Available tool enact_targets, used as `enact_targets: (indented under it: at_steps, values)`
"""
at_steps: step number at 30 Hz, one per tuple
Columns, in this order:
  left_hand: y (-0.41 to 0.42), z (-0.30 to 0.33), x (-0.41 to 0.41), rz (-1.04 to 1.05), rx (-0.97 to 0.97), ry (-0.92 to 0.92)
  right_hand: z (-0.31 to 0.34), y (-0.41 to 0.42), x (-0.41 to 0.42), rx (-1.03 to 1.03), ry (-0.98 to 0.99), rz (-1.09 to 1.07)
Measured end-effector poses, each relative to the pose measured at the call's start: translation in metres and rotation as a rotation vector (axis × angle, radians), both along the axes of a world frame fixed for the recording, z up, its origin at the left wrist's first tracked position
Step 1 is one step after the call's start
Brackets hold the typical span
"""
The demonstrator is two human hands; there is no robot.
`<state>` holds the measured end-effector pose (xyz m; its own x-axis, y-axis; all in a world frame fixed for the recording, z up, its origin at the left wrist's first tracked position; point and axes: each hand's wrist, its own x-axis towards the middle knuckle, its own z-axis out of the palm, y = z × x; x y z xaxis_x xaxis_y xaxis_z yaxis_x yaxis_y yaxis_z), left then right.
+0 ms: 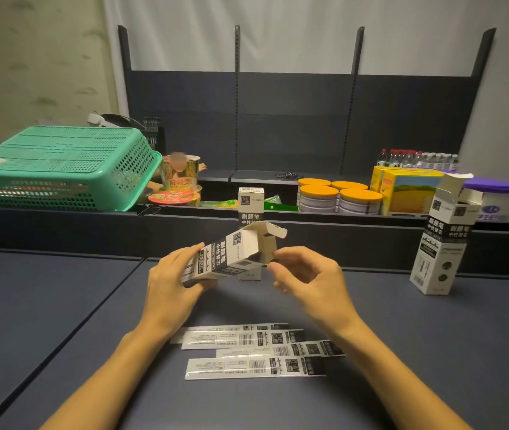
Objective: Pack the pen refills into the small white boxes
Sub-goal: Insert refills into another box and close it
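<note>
**Box opened up, refills waiting on desk**

Left hand (174, 282) is wrapped round the lower body of a small white box (216, 262), fingers closed on it, holding it tilted w/ the open end up and to the right, prob. so the mouth faces the other hand for loading. Right hand (304, 274) is half open, thumb & forefinger pinching or just touching the box's end flap (270, 243), likely to keep it folded back; it holds nothing else.

Four refill packs (256, 352) lie flat on the desk (60, 305), near side, between the forearms, within easy reach. None in the box yet, as far as I can tell.

Another box (442, 237) stands upright at far right, flap open. A third (250, 203) stands behind the held one, top shut.
</note>
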<state>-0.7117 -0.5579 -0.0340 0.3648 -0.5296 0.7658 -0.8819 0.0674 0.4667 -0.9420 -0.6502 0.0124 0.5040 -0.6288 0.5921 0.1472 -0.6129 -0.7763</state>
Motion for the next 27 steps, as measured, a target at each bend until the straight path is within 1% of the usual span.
enact_targets:
  at_steps: [2, 4, 8, 9, 11, 16, 19, 22, 24, 27]
  values:
    - [0.001, 0.0, 0.0, -0.003, -0.002, 0.0, 0.003, -0.003, -0.003, -0.007, 0.059, -0.007]
    - [0.001, 0.001, -0.001, -0.001, -0.01, 0.002, 0.005, -0.009, -0.009, -0.022, 0.219, -0.024]
    - [0.003, 0.002, -0.002, 0.002, -0.02, 0.015, 0.007, -0.018, -0.022, -0.052, 0.75, -0.004]
    - [0.003, 0.003, -0.001, 0.0, -0.02, 0.014, 0.006, -0.017, -0.024, -0.054, 0.85, 0.016]
    - [0.003, 0.003, -0.002, -0.002, -0.021, 0.014, 0.005, -0.015, -0.025, -0.071, 0.96, 0.045]
    - [0.003, 0.005, -0.004, 0.004, -0.03, 0.016, 0.007, -0.017, -0.03, -0.085, 1.105, 0.049]
    - [0.004, 0.004, -0.003, 0.003, -0.028, 0.016, 0.006, -0.019, -0.031, -0.078, 1.132, 0.058]
    - [0.004, 0.005, -0.003, 0.0, -0.029, 0.013, 0.006, -0.02, -0.031, -0.028, 1.073, 0.08]
    - [0.003, 0.005, -0.002, 0.0, -0.03, 0.011, 0.009, -0.019, -0.033, 0.025, 0.969, 0.106]
    - [0.003, 0.005, -0.002, -0.006, -0.027, 0.017, 0.017, -0.016, -0.037, 0.113, 0.73, 0.15]
